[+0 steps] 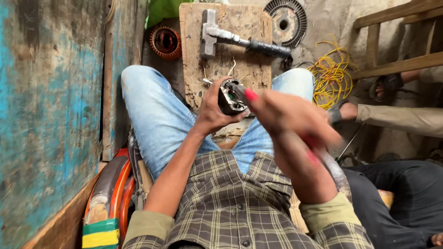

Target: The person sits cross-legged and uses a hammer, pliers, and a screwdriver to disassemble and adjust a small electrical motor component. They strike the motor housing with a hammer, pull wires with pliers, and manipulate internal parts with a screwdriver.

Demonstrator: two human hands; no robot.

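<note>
While the left hand [213,108] grips the motor part [230,96], the right hand [281,113] adjoins.

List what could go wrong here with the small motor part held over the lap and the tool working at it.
1. The left hand grips the small motor part with nothing under it; if the red-handled tool in the right hand slips, it may jab the left fingers.
2. The part sits above the knees, so a slip might reach a leg.
3. The hammer lies loose on the wooden board and might get knocked off.
</note>
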